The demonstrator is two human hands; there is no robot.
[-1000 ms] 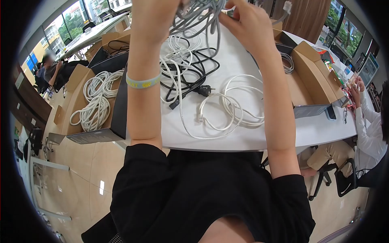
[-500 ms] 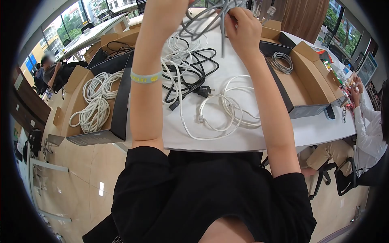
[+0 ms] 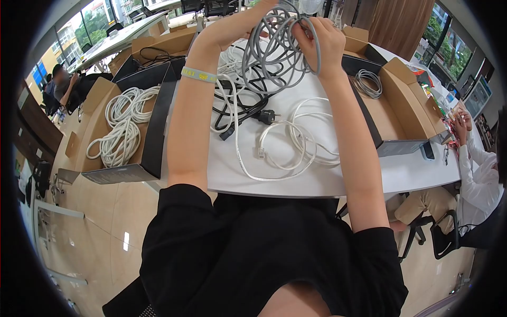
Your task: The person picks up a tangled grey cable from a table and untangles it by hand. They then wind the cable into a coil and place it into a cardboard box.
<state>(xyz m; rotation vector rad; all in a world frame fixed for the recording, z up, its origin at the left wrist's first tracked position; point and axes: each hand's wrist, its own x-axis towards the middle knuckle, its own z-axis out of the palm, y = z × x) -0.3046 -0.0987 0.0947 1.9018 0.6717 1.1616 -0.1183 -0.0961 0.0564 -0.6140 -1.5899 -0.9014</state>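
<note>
A loosely coiled grey cable (image 3: 275, 79) hangs above the table, its loops spread out between my two hands. My right hand (image 3: 325, 45) is closed on the coil's right side, thumb and fingers pinching several strands. At the top edge of the view, my left hand (image 3: 256, 20) grips the upper left of the same coil; its fingertips are partly cut off and behind the loops. Below lie a black power cord (image 3: 248, 110) with its plug (image 3: 267, 117) and white cables (image 3: 234, 138), one ending in a clear connector (image 3: 261, 153).
An open box (image 3: 121, 175) at left holds bundled white cables (image 3: 120, 142). Behind it, another box (image 3: 171, 41) contains black cables. To the right, an open box (image 3: 398, 119) holds a coiled grey cable (image 3: 368, 84). A phone (image 3: 428, 151) and a seated person (image 3: 480, 179) are farther right.
The grey coil has come down and toward me, so more of its loops show. My left hand has shifted right, and its wristband sits higher in view. My right hand keeps its hold.
</note>
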